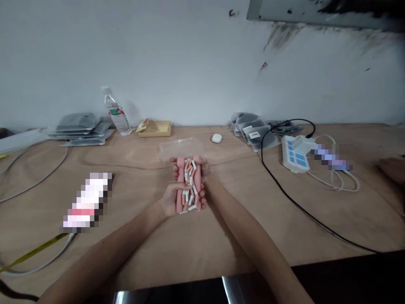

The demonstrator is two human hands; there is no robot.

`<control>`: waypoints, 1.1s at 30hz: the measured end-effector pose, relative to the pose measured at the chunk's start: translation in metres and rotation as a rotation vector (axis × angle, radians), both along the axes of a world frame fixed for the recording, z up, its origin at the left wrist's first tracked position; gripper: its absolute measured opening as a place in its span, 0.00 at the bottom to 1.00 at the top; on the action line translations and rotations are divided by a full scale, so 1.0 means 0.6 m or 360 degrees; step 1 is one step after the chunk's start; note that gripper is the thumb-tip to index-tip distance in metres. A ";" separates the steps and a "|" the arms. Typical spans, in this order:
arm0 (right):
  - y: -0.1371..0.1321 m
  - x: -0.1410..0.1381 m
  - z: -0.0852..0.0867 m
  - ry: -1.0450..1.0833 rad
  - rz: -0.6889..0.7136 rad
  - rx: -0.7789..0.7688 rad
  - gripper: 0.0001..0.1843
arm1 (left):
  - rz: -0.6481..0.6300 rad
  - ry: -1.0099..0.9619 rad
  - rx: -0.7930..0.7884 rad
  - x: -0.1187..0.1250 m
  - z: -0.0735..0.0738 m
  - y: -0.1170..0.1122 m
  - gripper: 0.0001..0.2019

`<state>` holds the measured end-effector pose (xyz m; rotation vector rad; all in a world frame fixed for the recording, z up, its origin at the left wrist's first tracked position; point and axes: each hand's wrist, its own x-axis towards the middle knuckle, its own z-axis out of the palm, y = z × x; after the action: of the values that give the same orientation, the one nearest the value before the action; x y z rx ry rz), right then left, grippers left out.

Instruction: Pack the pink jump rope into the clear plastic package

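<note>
Both hands hold a pink oblong holder (181,185) over the middle of the wooden table (196,245). It is covered with several small white and orange pieces (190,185). My left hand (171,200) wraps round its near end from the left, fingers closed on it. My right hand (204,169) grips its far right side. A clear plastic bag (180,147) lies flat on the table just beyond the holder.
At the back stand a water bottle (116,112), grey pouches (79,126), a shallow wooden tray (155,128) and a small white case (217,138). A white power strip (295,156) with a black cable (284,190) lies right. Someone else's hand (394,169) shows at the right edge.
</note>
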<state>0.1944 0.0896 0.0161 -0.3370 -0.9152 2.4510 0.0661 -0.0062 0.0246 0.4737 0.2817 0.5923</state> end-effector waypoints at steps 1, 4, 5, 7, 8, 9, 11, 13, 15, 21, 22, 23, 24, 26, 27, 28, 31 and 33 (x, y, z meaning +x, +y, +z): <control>-0.004 -0.002 0.003 0.0056 -0.0036 -0.0026 0.37 | 0.0004 0.0005 0.0020 0.000 0.000 0.000 0.18; -0.015 -0.010 0.013 0.0168 -0.0090 -0.0089 0.37 | 0.0019 0.0010 0.0054 -0.002 -0.002 0.002 0.18; -0.017 -0.012 0.015 0.0190 -0.0085 -0.0102 0.37 | 0.0027 0.0006 0.0049 -0.002 -0.004 0.003 0.17; -0.017 -0.012 0.016 0.0212 -0.0078 -0.0095 0.37 | 0.0036 -0.0008 0.0021 -0.003 -0.007 0.004 0.16; -0.016 -0.011 0.016 0.0207 -0.0077 -0.0080 0.36 | 0.0039 -0.0015 0.0003 -0.003 -0.007 0.005 0.15; -0.015 -0.010 0.015 0.0193 -0.0079 -0.0065 0.36 | 0.0042 -0.0017 -0.0015 -0.003 -0.008 0.005 0.15; -0.011 -0.005 0.013 0.0145 -0.0078 -0.0040 0.35 | 0.0057 -0.0012 -0.0045 -0.003 -0.007 0.007 0.14; -0.006 -0.001 0.012 0.0108 -0.0069 -0.0017 0.35 | 0.0081 0.0003 -0.0067 -0.003 -0.006 0.008 0.14; -0.001 0.002 0.012 0.0095 -0.0049 0.0005 0.36 | 0.0100 0.0016 -0.0086 -0.003 -0.005 0.009 0.14; 0.006 0.003 0.010 -0.0014 -0.0041 -0.0005 0.36 | 0.0157 0.0007 -0.0096 -0.003 -0.004 0.011 0.14; 0.007 0.002 0.008 -0.0014 -0.0049 -0.0001 0.36 | 0.0161 0.0006 -0.0100 -0.003 -0.004 0.010 0.14; 0.007 0.001 0.006 -0.0003 -0.0058 0.0007 0.36 | 0.0161 0.0007 -0.0106 -0.004 -0.003 0.010 0.14; 0.008 -0.001 0.003 0.0016 -0.0068 0.0018 0.37 | 0.0159 0.0009 -0.0112 -0.005 -0.003 0.010 0.14; 0.011 -0.003 -0.004 0.0036 -0.0068 0.0035 0.37 | 0.0152 0.0011 -0.0122 -0.007 -0.003 0.011 0.14; 0.012 -0.004 -0.007 0.0041 -0.0073 0.0040 0.37 | 0.0150 0.0013 -0.0127 -0.008 -0.003 0.012 0.14; 0.014 -0.004 -0.010 0.0040 -0.0078 0.0043 0.36 | 0.0149 0.0016 -0.0131 -0.010 -0.003 0.013 0.14; 0.018 0.001 -0.011 -0.0001 -0.0029 0.0054 0.37 | 0.0116 0.0071 -0.0144 -0.014 -0.002 0.019 0.15; 0.019 0.006 -0.003 -0.0036 0.0015 0.0090 0.37 | 0.0100 0.0152 -0.0126 -0.017 0.001 0.023 0.15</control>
<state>0.1980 0.1007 0.0144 -0.3417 -0.9954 2.4292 0.0559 0.0078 0.0252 0.4189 0.4108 0.6180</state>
